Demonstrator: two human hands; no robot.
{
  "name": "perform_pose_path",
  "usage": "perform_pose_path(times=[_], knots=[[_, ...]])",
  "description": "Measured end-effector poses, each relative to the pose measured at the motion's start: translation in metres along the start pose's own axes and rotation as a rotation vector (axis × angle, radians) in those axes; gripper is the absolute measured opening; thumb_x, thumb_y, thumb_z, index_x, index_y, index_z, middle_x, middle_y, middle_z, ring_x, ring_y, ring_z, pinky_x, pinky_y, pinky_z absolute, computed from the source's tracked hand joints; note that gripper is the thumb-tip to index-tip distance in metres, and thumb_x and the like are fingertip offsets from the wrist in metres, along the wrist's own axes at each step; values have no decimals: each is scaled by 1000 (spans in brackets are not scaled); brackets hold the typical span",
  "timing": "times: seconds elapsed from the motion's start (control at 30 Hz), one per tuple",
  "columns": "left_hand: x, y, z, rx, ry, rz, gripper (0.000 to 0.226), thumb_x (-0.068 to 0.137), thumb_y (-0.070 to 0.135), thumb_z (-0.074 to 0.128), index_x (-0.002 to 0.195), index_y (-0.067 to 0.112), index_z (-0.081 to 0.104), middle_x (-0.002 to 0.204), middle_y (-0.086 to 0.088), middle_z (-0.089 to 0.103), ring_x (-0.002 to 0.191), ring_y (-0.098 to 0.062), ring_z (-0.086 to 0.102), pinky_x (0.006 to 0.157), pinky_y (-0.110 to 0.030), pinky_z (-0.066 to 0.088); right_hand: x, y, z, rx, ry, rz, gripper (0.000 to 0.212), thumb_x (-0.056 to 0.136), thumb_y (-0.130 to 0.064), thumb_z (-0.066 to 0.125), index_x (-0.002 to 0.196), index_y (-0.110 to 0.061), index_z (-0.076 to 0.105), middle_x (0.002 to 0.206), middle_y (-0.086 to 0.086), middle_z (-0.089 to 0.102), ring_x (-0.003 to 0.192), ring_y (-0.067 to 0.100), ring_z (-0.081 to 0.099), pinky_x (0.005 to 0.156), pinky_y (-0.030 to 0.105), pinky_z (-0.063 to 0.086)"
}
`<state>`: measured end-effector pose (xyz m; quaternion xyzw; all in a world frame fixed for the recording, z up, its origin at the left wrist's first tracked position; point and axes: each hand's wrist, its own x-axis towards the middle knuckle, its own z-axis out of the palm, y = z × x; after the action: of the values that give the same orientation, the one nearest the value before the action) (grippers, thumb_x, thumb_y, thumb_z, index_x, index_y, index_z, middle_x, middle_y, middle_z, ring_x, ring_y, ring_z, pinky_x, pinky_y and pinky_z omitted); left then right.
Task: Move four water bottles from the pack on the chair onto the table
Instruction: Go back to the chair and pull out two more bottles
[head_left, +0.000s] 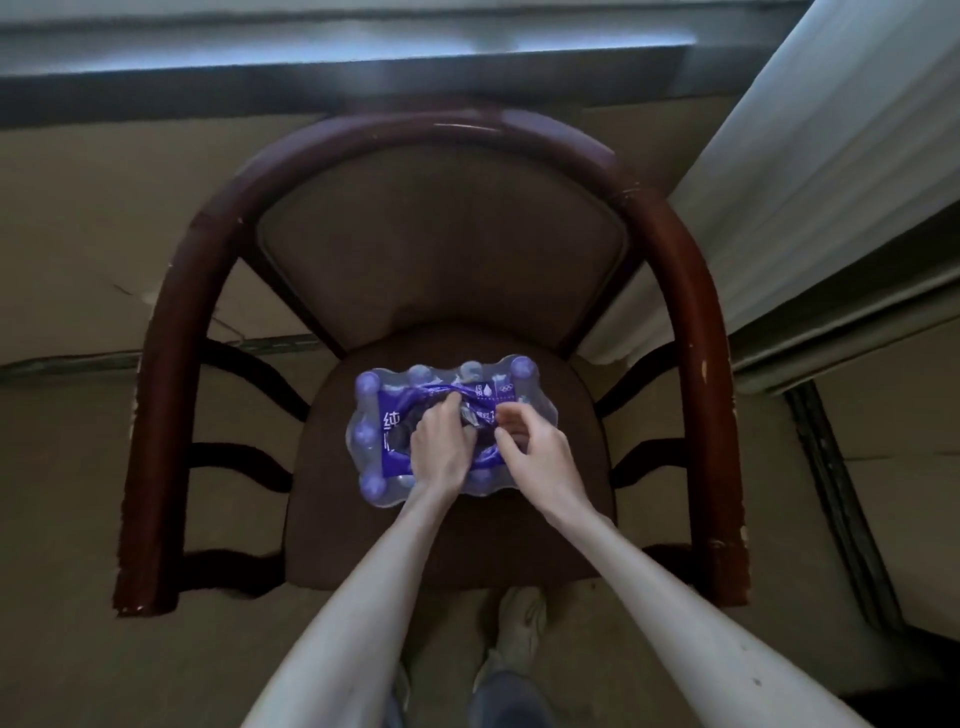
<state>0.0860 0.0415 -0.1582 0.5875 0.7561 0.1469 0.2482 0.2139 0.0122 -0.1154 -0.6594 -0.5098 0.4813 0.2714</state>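
A shrink-wrapped pack of water bottles (379, 415) with a purple printed film and pale purple caps sits on the brown padded seat of a wooden armchair (447, 540). Both hands are on top of the pack near its middle. My left hand (441, 441) pinches the crumpled purple film, fingers curled into it. Just to its right, my right hand (535, 441) also grips the film with bent fingers. The film looks bunched and torn between the two hands. Bottles under the hands are hidden. No table surface is clearly in view.
The chair's curved dark red wooden frame (171, 364) wraps around the seat on three sides. A pale curtain (810, 171) hangs at the right. A ledge or sill (311, 52) runs along the top. My shoes (519, 623) stand on the beige floor below the seat.
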Motion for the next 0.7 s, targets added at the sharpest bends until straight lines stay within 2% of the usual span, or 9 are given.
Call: perform_pose_path(times=[0.1, 0.2, 0.33, 0.43, 0.53, 0.6, 0.7], knots=[[-6, -11, -13, -73, -32, 109, 11, 86, 17, 61, 94, 24, 60, 87, 3, 69, 82, -15, 67, 76, -33, 53, -6, 2, 2, -27, -14, 2, 32, 96, -17, 58, 128, -25, 57, 118, -14, 61, 113, -1, 59, 99, 25, 52], [-18, -17, -30, -140, -17, 261, 18, 89, 25, 63, 107, 24, 61, 95, 4, 68, 86, -8, 63, 80, -30, 53, -10, 4, 3, -51, -52, 7, 44, 94, -19, 62, 134, -29, 49, 131, -11, 56, 121, 1, 54, 102, 31, 52], [-33, -12, -63, -228, 53, 377, 39, 87, 31, 64, 124, 20, 60, 98, 6, 58, 90, -8, 56, 78, -28, 52, -13, 1, 7, -95, -135, -22, 75, 85, -32, 73, 147, -30, 31, 150, -7, 37, 138, 7, 37, 112, 37, 41], [-38, -7, -91, -274, 65, 505, 42, 87, 27, 67, 126, 15, 61, 108, -2, 65, 101, -12, 58, 83, -30, 54, -18, -13, 15, -77, -96, -114, 91, 77, -43, 77, 150, -38, 22, 154, -16, 26, 144, 6, 25, 115, 35, 32], [-42, 2, -114, -281, 85, 620, 39, 88, 30, 67, 124, 15, 63, 114, 0, 68, 110, -11, 56, 88, -30, 52, -22, -36, 22, -4, 30, -269, 83, 75, -39, 81, 141, -46, 30, 140, -35, 37, 135, -7, 38, 110, 21, 38], [-42, 13, -127, -318, 111, 653, 36, 87, 29, 69, 120, 17, 65, 112, 2, 69, 110, -9, 56, 88, -31, 51, -25, -49, 24, 46, 137, -317, 74, 77, -29, 81, 132, -49, 37, 131, -37, 48, 124, -10, 50, 102, 15, 44], [-36, 23, -142, -370, 136, 672, 36, 83, 29, 74, 117, 21, 67, 108, 9, 69, 104, -7, 58, 87, -28, 50, -22, -66, 22, 30, 248, -309, 61, 71, -19, 83, 123, -25, 52, 118, -17, 63, 110, 4, 64, 95, 37, 54]])
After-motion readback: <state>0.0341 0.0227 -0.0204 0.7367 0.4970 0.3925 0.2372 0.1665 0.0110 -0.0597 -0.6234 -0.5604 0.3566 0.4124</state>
